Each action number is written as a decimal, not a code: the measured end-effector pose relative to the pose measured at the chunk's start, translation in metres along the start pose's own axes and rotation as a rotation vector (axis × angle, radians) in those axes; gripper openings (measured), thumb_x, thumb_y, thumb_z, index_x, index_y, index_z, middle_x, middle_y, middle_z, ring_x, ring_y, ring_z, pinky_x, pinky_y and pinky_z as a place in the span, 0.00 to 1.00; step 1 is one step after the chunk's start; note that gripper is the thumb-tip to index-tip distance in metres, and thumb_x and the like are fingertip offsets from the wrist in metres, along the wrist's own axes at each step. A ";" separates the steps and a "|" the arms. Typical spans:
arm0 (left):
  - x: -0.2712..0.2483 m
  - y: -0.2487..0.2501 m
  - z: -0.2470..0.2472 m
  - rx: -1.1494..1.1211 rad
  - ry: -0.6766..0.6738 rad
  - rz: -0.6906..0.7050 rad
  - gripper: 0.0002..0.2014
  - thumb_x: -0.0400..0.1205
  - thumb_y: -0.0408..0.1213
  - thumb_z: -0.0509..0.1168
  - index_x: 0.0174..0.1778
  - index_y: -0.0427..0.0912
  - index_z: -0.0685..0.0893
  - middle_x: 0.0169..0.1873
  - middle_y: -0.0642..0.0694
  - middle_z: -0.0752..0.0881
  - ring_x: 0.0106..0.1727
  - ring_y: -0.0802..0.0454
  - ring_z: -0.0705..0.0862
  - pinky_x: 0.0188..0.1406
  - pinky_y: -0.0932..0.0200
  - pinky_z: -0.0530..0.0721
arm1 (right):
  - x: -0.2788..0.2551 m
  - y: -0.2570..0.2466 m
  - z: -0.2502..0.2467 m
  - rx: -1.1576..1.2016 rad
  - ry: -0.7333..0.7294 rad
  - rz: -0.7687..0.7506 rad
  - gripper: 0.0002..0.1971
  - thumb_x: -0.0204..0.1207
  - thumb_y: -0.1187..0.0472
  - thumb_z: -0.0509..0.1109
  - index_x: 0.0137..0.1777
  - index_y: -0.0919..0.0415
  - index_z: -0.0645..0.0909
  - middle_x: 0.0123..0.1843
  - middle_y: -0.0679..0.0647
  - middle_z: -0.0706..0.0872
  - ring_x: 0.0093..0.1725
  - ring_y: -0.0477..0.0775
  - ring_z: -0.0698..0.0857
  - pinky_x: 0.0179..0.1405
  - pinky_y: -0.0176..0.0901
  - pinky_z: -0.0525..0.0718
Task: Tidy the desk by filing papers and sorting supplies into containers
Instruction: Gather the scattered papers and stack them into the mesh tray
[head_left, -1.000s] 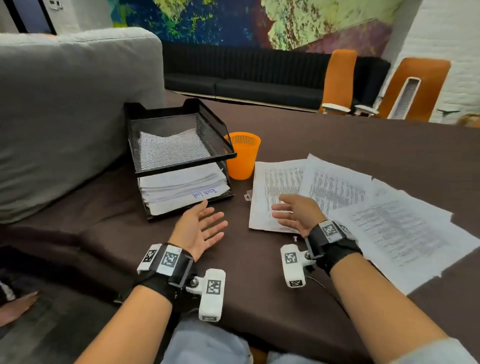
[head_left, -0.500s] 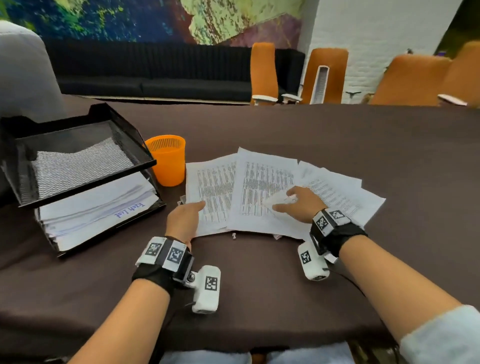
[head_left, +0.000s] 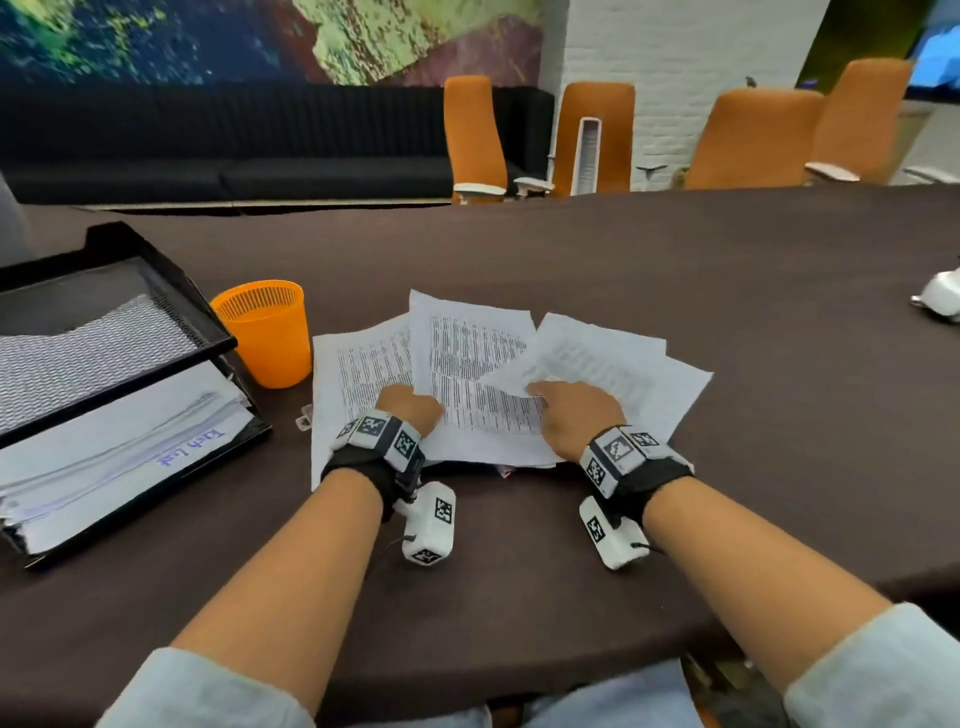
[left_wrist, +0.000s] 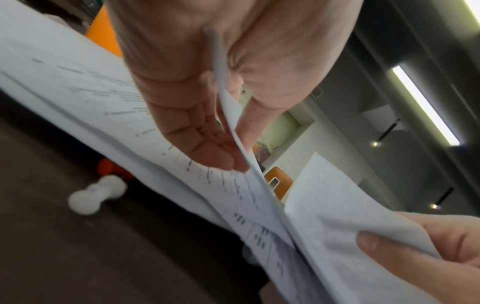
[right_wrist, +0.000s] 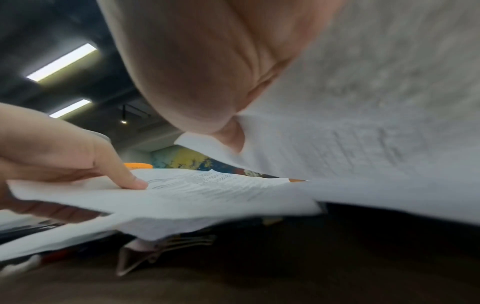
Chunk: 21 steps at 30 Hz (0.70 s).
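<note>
Several printed sheets (head_left: 467, 364) lie fanned and overlapping on the dark brown table (head_left: 675, 291). My left hand (head_left: 415, 408) grips their left near edge; in the left wrist view a sheet (left_wrist: 233, 115) is pinched between thumb and fingers. My right hand (head_left: 550, 400) holds the right-hand sheets (head_left: 613, 364), thumb on top and fingers hidden beneath. At the left stands a black mesh two-tier tray (head_left: 156, 291) with a paper stack (head_left: 130, 431) in its lower tier. An orange mesh cup (head_left: 265, 338) stands beside it. A binder clip (right_wrist: 155, 248) lies under the papers.
A white pushpin (left_wrist: 96, 195) lies on the table near the papers' left edge, and a small clip (head_left: 304, 418) lies close by. A white object (head_left: 940, 296) sits at the far right. Orange chairs (head_left: 475, 135) line the far side. The table's front edge runs just below my forearms.
The spread sheets have been drawn together into a tighter fan. My left hand, open beside the tray earlier, now grips the papers. My right hand shifted from resting on them to holding them.
</note>
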<state>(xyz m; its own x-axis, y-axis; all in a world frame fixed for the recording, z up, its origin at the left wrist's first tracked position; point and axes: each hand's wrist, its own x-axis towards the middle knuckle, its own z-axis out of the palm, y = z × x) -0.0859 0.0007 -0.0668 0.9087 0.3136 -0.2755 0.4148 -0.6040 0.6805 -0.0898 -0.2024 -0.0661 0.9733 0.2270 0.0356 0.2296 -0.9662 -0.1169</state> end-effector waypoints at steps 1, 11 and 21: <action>0.001 -0.005 -0.002 -0.052 -0.006 -0.017 0.14 0.84 0.37 0.64 0.61 0.32 0.81 0.52 0.42 0.80 0.42 0.48 0.76 0.31 0.63 0.72 | -0.002 -0.003 0.000 0.014 0.025 -0.036 0.24 0.83 0.62 0.56 0.78 0.45 0.73 0.70 0.53 0.84 0.65 0.61 0.82 0.58 0.50 0.80; -0.003 -0.044 -0.017 -0.338 0.096 -0.016 0.08 0.83 0.32 0.62 0.53 0.37 0.85 0.46 0.39 0.84 0.52 0.39 0.81 0.46 0.58 0.75 | -0.028 -0.064 0.004 0.223 -0.277 -0.372 0.34 0.73 0.29 0.65 0.78 0.41 0.72 0.80 0.43 0.74 0.79 0.50 0.71 0.77 0.49 0.68; 0.013 -0.109 -0.056 -0.292 0.341 -0.206 0.16 0.84 0.35 0.63 0.61 0.27 0.84 0.61 0.29 0.85 0.62 0.33 0.83 0.45 0.57 0.71 | 0.042 -0.047 0.003 0.810 0.041 0.193 0.20 0.81 0.49 0.68 0.58 0.67 0.86 0.61 0.61 0.88 0.61 0.61 0.85 0.65 0.54 0.82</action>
<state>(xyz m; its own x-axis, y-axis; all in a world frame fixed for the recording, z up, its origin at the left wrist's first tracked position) -0.1219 0.1124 -0.1067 0.7218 0.6564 -0.2195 0.5095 -0.2892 0.8104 -0.0601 -0.1476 -0.0619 0.9986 0.0465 -0.0245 0.0082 -0.5976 -0.8017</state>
